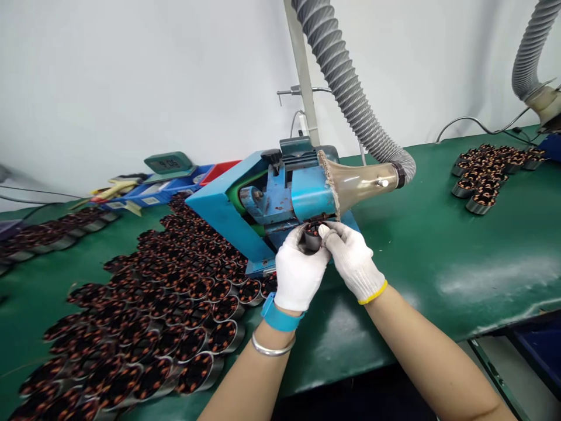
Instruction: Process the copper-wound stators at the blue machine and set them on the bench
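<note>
In white gloves, both my hands are closed around one motor stator [312, 238], a dark metal ring with copper windings inside. My left hand [300, 275] wraps its left side and underside. My right hand [348, 251] grips the right side, its thumb near the top rim. The stator is right at the front of a blue belt-driven machine [307, 190], below its guard; whether it touches the machine I cannot tell. A clear funnel-shaped hood [362, 181] sits beside the guard, just above my right hand.
Rows of stators [175, 316] cover the green table [416, 245] left of the machine. A smaller group [484, 172] stands at the far right. A grey corrugated hose [346, 76] runs up from the hood. Blue bins [158, 193] line the back left.
</note>
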Demonstrator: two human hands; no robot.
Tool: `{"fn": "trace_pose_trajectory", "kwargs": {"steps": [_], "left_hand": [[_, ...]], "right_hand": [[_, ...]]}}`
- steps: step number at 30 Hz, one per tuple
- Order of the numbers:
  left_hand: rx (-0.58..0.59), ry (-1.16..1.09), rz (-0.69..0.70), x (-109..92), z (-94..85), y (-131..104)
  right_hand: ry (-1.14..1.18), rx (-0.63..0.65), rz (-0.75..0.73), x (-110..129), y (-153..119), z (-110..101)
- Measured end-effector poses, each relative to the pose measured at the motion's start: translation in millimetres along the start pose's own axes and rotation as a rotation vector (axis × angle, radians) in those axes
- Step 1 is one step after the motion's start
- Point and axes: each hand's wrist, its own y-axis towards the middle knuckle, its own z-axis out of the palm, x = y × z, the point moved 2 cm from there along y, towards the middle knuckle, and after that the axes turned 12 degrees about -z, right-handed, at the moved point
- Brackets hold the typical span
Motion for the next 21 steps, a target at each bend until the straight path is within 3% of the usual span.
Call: {"fn": "trace_pose_trajectory", "kwargs": {"steps": [8,15,18,21], "left_hand": [[-0.023,0.104,0.047,1,3.2,2],[-0.024,0.078,0.092,6,5.2,3],[-0.019,-0.009,0.152,17,5.1,-5],[-0.035,-0.127,0.201,26,2.0,-17]], "right_hand": [[0.102,-0.029,0.084,1,-1,-4],[0.130,-0.067,0.067,-6,-4,-4],[0.065,-0.087,0.002,-3,-14,-4],[-0.051,-0.001,-0.181,1,-26,-5]]}}
